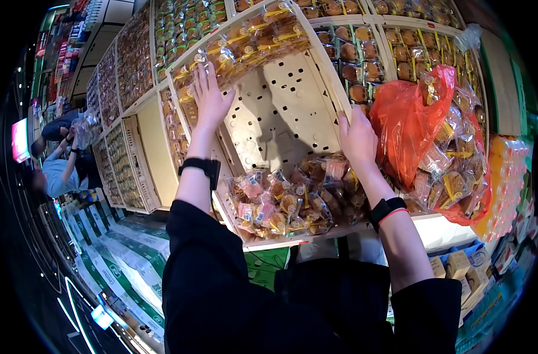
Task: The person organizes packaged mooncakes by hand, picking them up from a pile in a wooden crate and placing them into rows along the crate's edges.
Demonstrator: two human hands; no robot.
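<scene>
A cream plastic crate (pixel 275 112) with a perforated floor lies tilted in front of me. Wrapped pastries (pixel 251 41) stand in rows along its far end, and loose wrapped snacks (pixel 286 203) are heaped at its near end. Over the far left corner, my left hand (pixel 213 97) is open, fingers spread at the wrapped pastries beside the left wall. My right hand (pixel 358 138) is closed round the crate's right rim, thumb on the inner side. Just right of it, a red plastic bag (pixel 410 127) gapes over more wrapped snacks (pixel 451 153).
More trays of packaged buns (pixel 357 53) surround the crate. To the left stands a pale bin (pixel 154 147) beside another pastry tray (pixel 118 162). Green and white cartons (pixel 115 248) are stacked lower left, orange bottles (pixel 504 183) at right. A person (pixel 68 165) holds a clear bag farther off.
</scene>
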